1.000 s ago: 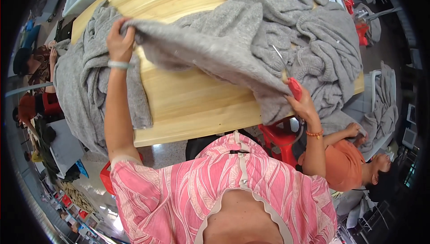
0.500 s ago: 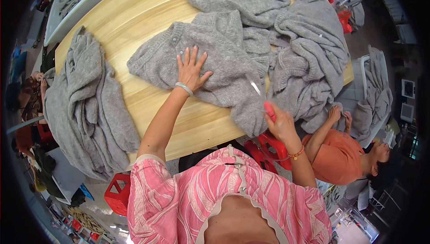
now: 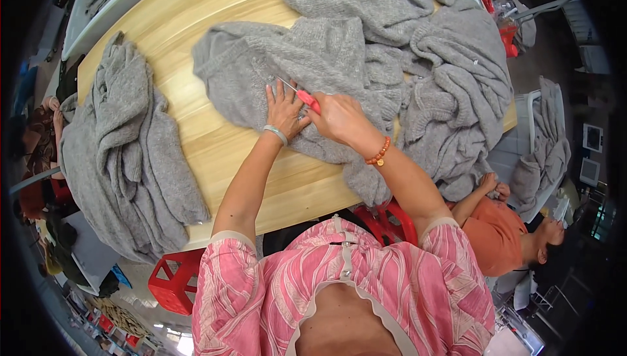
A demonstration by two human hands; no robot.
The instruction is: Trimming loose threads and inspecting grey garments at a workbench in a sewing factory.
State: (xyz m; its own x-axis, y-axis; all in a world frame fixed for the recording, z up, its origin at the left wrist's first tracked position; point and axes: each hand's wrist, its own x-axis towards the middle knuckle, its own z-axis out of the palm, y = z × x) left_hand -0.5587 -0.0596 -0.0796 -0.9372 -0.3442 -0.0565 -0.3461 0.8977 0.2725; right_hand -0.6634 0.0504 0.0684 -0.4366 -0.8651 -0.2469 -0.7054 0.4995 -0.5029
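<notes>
One grey knit garment (image 3: 230, 55) on bench (image 3: 196, 139): left hand (image 3: 285, 115) spread atop, grip released; right hand (image 3: 338, 118) grasping red-handled tool (image 3: 307, 99).

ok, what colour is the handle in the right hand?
The handle is bright pinkish red; the head view shows it best.

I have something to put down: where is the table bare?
Bare table runs between the left grey pile and the middle sweater, up toward the white tray and down along the near edge. The right is crowded with grey clothes.
</notes>
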